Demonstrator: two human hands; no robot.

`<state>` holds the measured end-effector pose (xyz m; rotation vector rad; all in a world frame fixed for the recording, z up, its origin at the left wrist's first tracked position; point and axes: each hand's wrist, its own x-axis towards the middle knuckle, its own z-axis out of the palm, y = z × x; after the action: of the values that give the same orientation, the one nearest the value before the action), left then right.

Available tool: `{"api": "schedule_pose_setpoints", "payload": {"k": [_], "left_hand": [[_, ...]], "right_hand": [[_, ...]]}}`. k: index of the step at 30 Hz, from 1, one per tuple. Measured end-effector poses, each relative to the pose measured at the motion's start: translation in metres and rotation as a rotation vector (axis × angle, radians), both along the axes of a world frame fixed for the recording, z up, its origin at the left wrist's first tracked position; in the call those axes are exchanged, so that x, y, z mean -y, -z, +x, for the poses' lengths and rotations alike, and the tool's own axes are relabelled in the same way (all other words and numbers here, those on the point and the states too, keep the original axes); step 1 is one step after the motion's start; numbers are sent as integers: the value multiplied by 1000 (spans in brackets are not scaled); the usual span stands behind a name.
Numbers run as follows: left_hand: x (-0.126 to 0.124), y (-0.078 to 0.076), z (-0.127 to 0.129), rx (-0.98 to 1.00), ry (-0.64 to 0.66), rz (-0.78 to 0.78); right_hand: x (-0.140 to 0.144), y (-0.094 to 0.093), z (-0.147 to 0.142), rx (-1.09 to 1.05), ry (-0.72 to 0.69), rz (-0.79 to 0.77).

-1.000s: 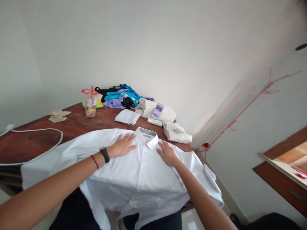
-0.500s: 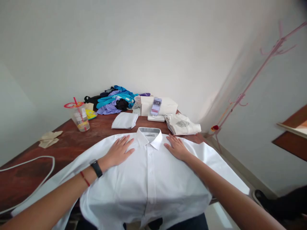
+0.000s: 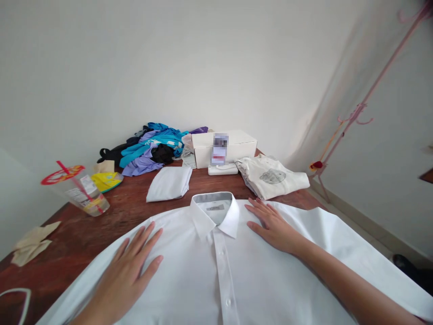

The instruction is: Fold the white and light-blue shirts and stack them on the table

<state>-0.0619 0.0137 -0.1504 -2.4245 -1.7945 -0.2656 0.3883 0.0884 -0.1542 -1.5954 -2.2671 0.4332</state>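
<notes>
A white button-up shirt (image 3: 189,266) lies front side up across the table, its collar (image 3: 227,221) pointing away from me and its buttons done up where they show. My left hand (image 3: 126,271) rests on the left part of the shirt below the shoulder, fingers stretched out and apart. On the other side of the collar, my right hand (image 3: 270,223) lies flat near the shoulder with its fingers extended. Neither hand grips the cloth. The lower part of the shirt is out of view.
Behind the collar are a folded white cloth (image 3: 169,183), a white box (image 3: 243,143) and a folded cream shirt (image 3: 275,178). A heap of clothes (image 3: 152,146) lies at the back left. A plastic cup (image 3: 84,194) with a straw stands on the left. A pink coat rack (image 3: 382,76) leans into view.
My left hand has slid down and away from the collar toward me. My right hand stays near the shoulder. The view has moved closer to the table.
</notes>
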Motion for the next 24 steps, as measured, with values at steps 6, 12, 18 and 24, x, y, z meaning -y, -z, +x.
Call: {"api": "schedule_pose_setpoints", "payload": {"k": [6, 12, 18, 24], "left_hand": [[-1, 6, -3, -7, 19, 2], [-2, 10, -12, 13, 33, -21], [-2, 5, -11, 65, 19, -36], [-3, 5, -10, 155, 39, 14]], "right_hand": [[-2, 4, 4, -33, -13, 7], [-4, 4, 3, -44, 18, -5], [-7, -3, -1, -17, 27, -49], [-4, -17, 4, -27, -41, -144]]}}
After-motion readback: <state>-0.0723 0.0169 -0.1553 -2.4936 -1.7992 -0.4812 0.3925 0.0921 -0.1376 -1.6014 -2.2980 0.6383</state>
